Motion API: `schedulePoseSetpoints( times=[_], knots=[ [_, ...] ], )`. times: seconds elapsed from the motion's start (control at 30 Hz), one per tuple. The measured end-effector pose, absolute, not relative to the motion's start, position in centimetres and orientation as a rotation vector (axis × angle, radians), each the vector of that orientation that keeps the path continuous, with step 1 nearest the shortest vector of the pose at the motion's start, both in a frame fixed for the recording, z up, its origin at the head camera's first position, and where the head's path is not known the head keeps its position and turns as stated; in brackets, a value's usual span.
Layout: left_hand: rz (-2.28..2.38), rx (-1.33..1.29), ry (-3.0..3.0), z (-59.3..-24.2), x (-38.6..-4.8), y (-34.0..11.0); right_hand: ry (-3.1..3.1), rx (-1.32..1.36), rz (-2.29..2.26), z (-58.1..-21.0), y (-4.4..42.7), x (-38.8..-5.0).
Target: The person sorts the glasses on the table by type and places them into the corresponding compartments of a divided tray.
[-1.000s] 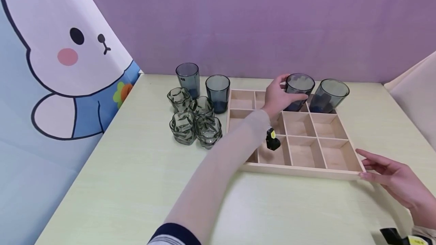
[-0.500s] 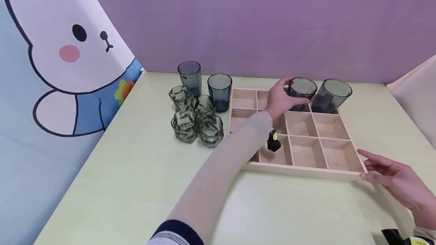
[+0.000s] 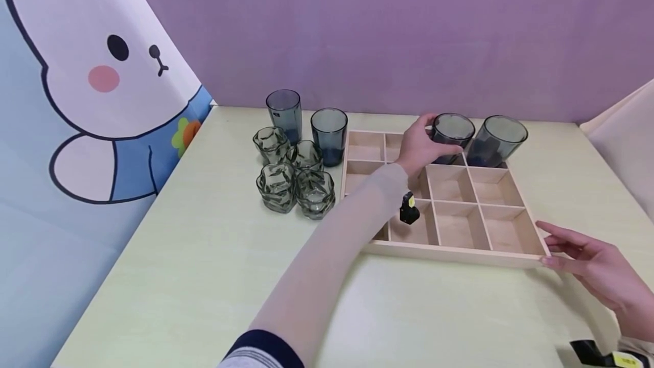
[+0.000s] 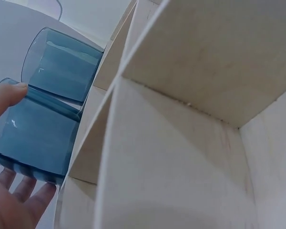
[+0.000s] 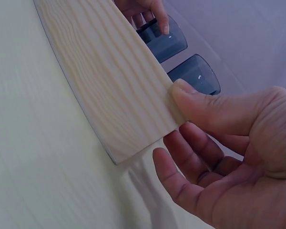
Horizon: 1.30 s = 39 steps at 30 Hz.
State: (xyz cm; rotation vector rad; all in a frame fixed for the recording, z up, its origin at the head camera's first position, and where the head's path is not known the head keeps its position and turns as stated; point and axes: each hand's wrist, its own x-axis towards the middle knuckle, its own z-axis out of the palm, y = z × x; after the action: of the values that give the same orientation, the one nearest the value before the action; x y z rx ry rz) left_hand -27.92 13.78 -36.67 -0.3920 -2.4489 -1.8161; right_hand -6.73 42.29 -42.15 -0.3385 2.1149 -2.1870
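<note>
My left hand [image 3: 420,149] grips a blue-grey glass tumbler [image 3: 452,132], thumb on one side and fingers on the other. That tumbler stands at the back row of a divided wooden tray [image 3: 449,253]; the left wrist view shows its base at the compartment walls. To its right, another tumbler [image 3: 495,139] leans in the back right compartment. My right hand [image 3: 592,266] holds the tray's front right corner. In the right wrist view its thumb [image 5: 186,98] presses the front board, with the other fingers curled by the side.
Left of the tray stand two more blue-grey tumblers, one rear [image 3: 284,115] and one beside the tray [image 3: 329,135]. Several faceted smoky glasses [image 3: 276,187] cluster in front of them. A purple backdrop [image 3: 388,38] rises behind the pale table [image 3: 204,277].
The left hand and its tumbler have come down slightly into the tray's back row. The right hand stays at the corner. The head view has shifted a little.
</note>
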Motion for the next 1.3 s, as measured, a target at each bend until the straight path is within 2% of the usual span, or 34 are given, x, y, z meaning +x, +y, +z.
schedulePoseSetpoints(
  times=[0.4,0.73,1.03,1.3],
  knots=[
    [-1.750,-0.372,-2.601,-34.9,-27.2,13.1,2.184,-0.224,-2.183,-40.9,41.3,-6.1],
    [-1.807,-0.500,-2.658,-31.0,-26.3,10.4,2.240,-0.206,-2.205,-40.6,40.9,-5.9],
    [-1.934,-0.706,-2.564,-28.5,-24.4,4.9,2.344,-0.199,-2.019,-40.8,41.2,-6.2],
    [-1.912,-0.725,-2.445,-27.5,-23.8,-1.5,2.422,-0.167,-1.924,-40.4,41.4,-6.4]
  ],
)
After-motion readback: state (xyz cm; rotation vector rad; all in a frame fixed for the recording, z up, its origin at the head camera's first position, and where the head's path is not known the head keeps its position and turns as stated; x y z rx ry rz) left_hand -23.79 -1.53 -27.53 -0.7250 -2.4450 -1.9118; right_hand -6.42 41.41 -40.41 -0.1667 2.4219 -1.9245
